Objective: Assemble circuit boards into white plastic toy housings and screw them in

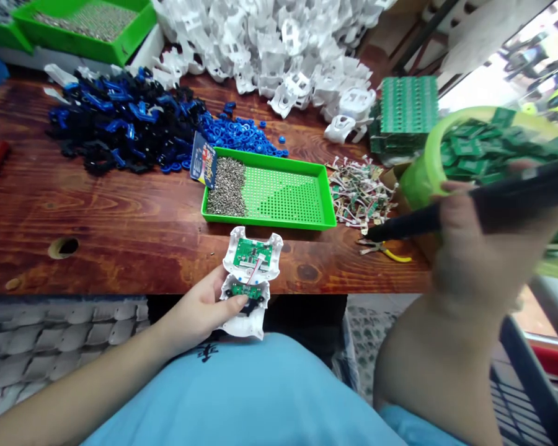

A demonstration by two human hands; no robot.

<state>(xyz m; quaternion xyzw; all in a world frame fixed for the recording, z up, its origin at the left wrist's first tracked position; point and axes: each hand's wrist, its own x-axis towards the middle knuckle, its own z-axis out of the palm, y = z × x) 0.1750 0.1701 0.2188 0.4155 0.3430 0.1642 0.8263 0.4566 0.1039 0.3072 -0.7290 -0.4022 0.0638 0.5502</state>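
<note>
My left hand (216, 303) holds a white plastic casing (248, 325) at the table's front edge, thumb on its lower half. Two casing halves lie open; a green circuit board (248, 253) sits in the upper half and a smaller one in the lower, joined by thin wires. On the right, my right hand (465, 229), blurred, is wrapped round a black elongated tool (502, 204) raised over the table, its tip pointing left. Just below that tip lie pliers (381, 249) with a yellow handle.
A green tray (328, 198) of small screws stands mid-table. Behind are blue and black parts (130, 121) and white shells (297, 56). To the right are wired parts (363, 189), stacked green boards (409, 105) and a yellow-green bucket (418, 179). A hole (64, 248) is at left.
</note>
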